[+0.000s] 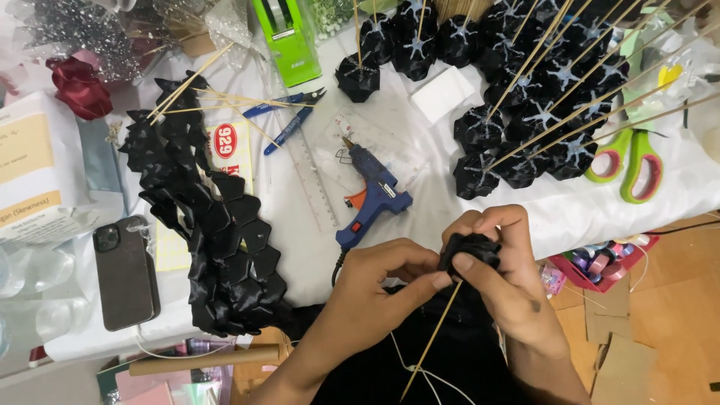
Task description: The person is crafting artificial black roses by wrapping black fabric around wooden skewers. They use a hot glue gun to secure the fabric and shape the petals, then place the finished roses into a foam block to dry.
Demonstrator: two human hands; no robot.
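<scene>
My right hand (504, 279) is closed around a black satin ribbon flower (472, 249) that sits on the tip of a thin wooden skewer (431, 341). My left hand (379, 289) pinches the flower's lower left edge with thumb and fingers. Both hands are held over my lap, just below the white table's front edge (570, 217). A blue hot glue gun (373, 196) lies on the table just above my left hand.
Several finished black flowers on skewers (540, 112) fill the table's upper right, beside green-handled scissors (634, 161). A pile of folded black ribbon petals (217, 240) lies left, near a dark phone (125, 271), blue snips (289, 120), a clear ruler (311, 180) and a green tape dispenser (286, 41).
</scene>
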